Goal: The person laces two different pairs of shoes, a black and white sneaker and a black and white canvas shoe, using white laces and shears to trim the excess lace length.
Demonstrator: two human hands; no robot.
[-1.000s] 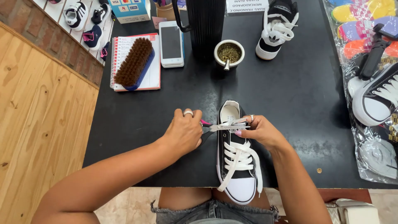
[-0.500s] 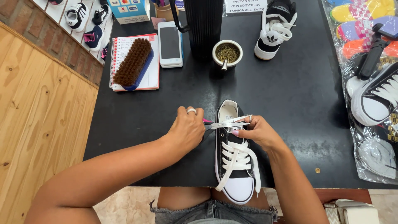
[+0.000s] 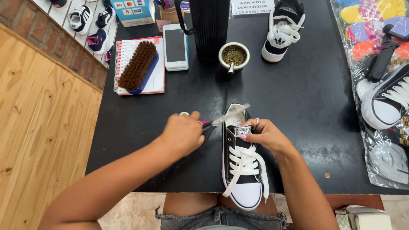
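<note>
Black table (image 3: 140, 127) edge under sneaker (image 3: 241, 170) toe.

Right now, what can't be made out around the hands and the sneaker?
- Head view: the left hand covers the tool's pink handle.
- Blade: motion-blurred over the sneaker.
- Right hand fingers hide what they pinch.
- Lace end at the sneaker's opening: lost in blur.

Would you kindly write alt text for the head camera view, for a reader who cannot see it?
A person's right hand steadies a black-and-white canvas sneaker on a black table while the left hand holds a pink-handled tool at its white lace. Beyond lie a brush, smartphone and mate cup.
</note>
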